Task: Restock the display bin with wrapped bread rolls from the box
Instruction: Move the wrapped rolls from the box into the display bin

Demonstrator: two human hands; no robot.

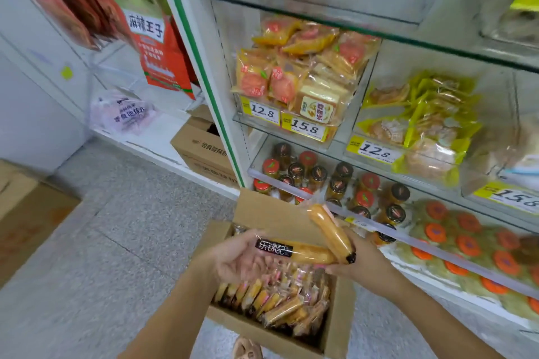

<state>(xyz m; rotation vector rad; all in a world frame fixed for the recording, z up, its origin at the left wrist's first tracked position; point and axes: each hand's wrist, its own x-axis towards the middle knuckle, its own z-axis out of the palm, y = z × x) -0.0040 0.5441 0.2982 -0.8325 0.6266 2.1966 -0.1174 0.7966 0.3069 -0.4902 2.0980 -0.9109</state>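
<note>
Over the open box (pixel 339 318), the left hand (pixel 233 261) grips a labelled wrapped roll (pixel 294 251) lying level and the right hand (pixel 363 267) grips a second roll (pixel 329 230) tilted upward, their ends touching, so slick film could let either slip onto the jars (pixel 341 181) just beyond.

Rolls (pixel 280 304) in box (pixel 339 320), left of the shelves (pixel 376 29)
</note>
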